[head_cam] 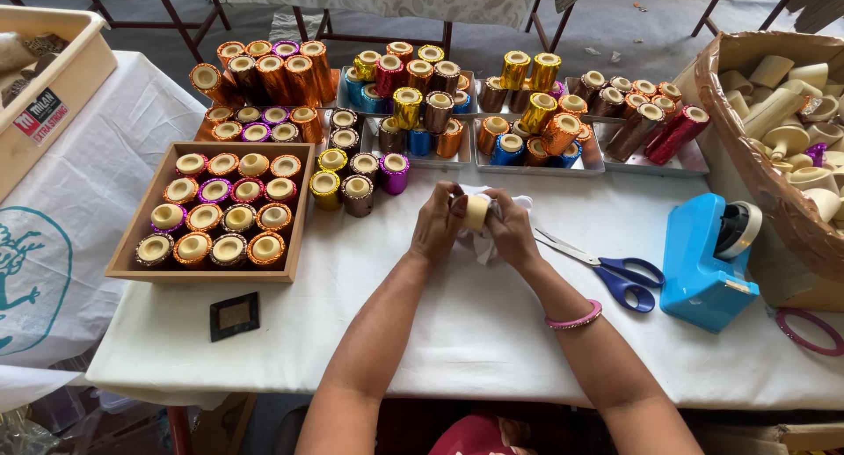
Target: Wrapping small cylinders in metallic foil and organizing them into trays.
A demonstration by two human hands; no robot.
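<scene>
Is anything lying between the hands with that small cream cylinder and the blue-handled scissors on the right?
Nothing visible. The right hand and left hand hold the cream cylinder with a white cloth. Bare white tablecloth runs from there to the scissors, whose blade tips point toward the right hand. The blue tape dispenser sits beyond them.

matt pale cup (476, 211), looks like unglazed clay or wood, smooth, w/ soft white cloth (479, 244) bunched round it. tablecloth (457, 323) plain white fabric, matt, slightly creased. finished cups (413, 103) wrapped in shiny metallic foil, glittery, gold/orange/blue/purple. tray (132, 244) unvarnished brown wood, matt. metal trays (536, 167) dull steel. tape dispenser (699, 262) glossy blue plastic. scissors (607, 266) bright metal blades, blue plastic handles. bangle (573, 318) pink, glossy.
</scene>
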